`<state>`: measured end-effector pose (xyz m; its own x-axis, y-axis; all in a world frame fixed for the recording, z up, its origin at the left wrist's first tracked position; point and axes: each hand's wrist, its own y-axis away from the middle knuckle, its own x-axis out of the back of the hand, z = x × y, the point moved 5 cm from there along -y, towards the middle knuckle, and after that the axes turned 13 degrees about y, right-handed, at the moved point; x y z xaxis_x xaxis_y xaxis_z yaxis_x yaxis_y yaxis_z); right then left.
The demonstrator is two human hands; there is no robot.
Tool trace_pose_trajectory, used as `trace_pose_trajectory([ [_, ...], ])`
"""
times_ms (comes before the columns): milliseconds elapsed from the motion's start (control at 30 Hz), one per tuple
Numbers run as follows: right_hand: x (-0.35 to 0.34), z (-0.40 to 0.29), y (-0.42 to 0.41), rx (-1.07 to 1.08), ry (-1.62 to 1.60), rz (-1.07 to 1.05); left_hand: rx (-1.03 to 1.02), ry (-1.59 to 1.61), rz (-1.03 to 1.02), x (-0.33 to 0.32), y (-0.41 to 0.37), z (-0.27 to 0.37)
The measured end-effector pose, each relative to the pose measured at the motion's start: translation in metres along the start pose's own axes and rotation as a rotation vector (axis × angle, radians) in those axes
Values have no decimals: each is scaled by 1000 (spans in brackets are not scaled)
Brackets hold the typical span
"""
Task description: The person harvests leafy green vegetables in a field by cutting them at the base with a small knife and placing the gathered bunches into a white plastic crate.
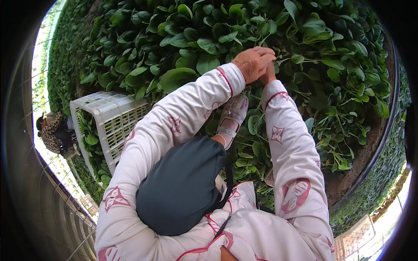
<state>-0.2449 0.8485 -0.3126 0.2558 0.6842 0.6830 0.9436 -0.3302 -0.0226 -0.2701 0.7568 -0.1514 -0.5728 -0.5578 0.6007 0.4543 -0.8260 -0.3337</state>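
In the upper middle of the head view, my left hand (253,64) and my right hand (269,73) meet among low leafy greens (209,45). The left one lies across the right and covers much of it, its fingers bent downward. What either hand grips is hidden, though a green leaf shows against the right hand's outer side. Broad-leaved plants stand thickly beyond the hands and to the left. On the right, paler stems and leaves (333,94) lean and sprawl over the soil. My shoe (233,114) is just below the hands, amid the plants.
To the left is a white plastic crate (125,112) with greens inside. A person (54,133) crouches farther off. A black hose (380,150) runs along bare soil (356,173) at right. Another crate (354,236) stands at lower right.
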Motion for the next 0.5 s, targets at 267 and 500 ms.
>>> trace_pose_trajectory([
  [267,27,-4,8,-428,-282,168,226,-97,477,84,53,-100],
  [500,-31,-55,27,-289,-278,-39,244,-275,293,73,52,-106],
])
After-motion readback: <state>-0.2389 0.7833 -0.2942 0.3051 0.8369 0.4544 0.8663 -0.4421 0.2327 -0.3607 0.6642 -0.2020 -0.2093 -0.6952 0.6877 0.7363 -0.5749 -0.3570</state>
